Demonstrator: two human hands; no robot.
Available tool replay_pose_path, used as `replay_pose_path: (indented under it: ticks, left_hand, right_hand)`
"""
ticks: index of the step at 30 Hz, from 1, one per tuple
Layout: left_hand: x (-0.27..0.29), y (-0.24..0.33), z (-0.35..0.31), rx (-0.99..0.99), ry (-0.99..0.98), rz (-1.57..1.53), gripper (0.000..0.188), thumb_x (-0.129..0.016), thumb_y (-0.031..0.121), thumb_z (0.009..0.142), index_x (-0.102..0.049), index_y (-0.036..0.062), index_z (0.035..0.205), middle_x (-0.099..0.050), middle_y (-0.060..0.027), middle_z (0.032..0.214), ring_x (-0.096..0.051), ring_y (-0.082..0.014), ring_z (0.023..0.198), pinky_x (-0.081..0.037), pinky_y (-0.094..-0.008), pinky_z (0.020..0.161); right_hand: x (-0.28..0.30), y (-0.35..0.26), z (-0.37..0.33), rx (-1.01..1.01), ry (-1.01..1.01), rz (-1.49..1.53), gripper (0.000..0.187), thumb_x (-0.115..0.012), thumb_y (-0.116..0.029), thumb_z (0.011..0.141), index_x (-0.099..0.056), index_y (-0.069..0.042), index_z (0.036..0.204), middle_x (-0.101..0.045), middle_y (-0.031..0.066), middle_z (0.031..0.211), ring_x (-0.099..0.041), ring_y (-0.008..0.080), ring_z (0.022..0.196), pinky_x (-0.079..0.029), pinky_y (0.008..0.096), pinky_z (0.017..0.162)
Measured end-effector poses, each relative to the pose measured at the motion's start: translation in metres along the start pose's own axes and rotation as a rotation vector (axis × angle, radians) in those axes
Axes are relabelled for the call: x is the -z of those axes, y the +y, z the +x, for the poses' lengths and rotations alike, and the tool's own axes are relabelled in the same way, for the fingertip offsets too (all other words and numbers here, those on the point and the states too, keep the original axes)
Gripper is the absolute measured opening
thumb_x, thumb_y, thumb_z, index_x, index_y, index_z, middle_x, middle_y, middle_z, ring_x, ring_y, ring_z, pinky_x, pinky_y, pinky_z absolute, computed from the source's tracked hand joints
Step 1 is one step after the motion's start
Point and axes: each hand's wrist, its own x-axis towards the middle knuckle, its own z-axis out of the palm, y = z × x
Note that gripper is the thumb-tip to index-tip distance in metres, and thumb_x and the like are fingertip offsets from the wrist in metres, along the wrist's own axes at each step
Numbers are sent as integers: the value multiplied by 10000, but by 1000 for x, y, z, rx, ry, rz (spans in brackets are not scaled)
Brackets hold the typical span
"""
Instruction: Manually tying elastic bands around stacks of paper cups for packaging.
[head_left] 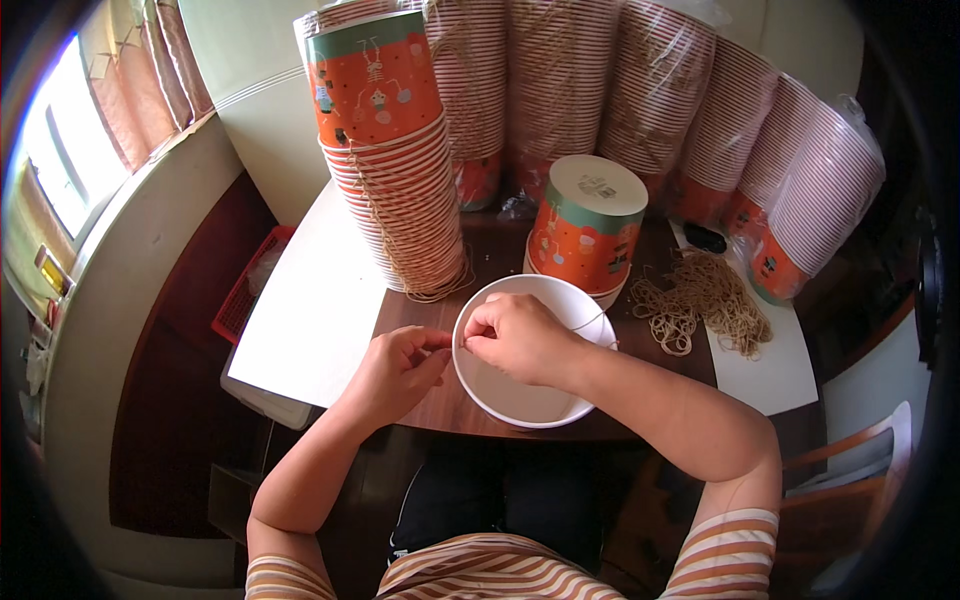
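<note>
A paper bucket, white inside, stands at the table's front edge with its mouth up. My right hand reaches over it, fingers pinched together against the inner left wall. A thin cord shows inside near the right rim and runs toward that hand; the pinched end is hidden. Outside the left rim is my left hand, its fingers bent and thumb apart from the forefinger, whose tip touches the bucket. Nothing shows in its grasp. To the right lies a tangled heap of tan cord.
An orange-and-green bucket sits upside down behind the open one. At the left rises a tall nested stack draped with cords. Plastic-wrapped bucket stacks line the back. A red basket is left of the table, a chair right.
</note>
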Motion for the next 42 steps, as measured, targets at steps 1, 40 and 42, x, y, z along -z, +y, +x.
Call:
replay_pose_path:
  ticks: [1,40,42]
  left_hand:
    - [0,-1,1,-4,-3,-6,222,-575,82,887,-626,-57,1053,-660,-79,807,-624,-103,681,-507,-237,627]
    - [13,-23,-51,-192,-280,-623,39,-587,2,840,-603,-12,808,-587,-72,965,-555,-101,823,-451,-231,732]
    - [7,-20,-56,-282,-277,-607,53,-568,-2,854,-613,-7,827,-594,-81,1013,-560,-107,852,-453,-234,748]
  right_hand:
    - [0,0,0,-3,-4,17,124,-643,-120,788,-670,-6,829,-621,130,867,-620,214,739,-494,335,656]
    - [44,-18,-80,46,-433,-260,384,-743,-244,719,-645,-57,1040,-601,70,784,-598,228,732,-484,319,684]
    - [47,-19,-81,47,-413,-259,388,-746,-237,719,-643,-56,1046,-602,70,788,-600,227,737,-485,319,686]
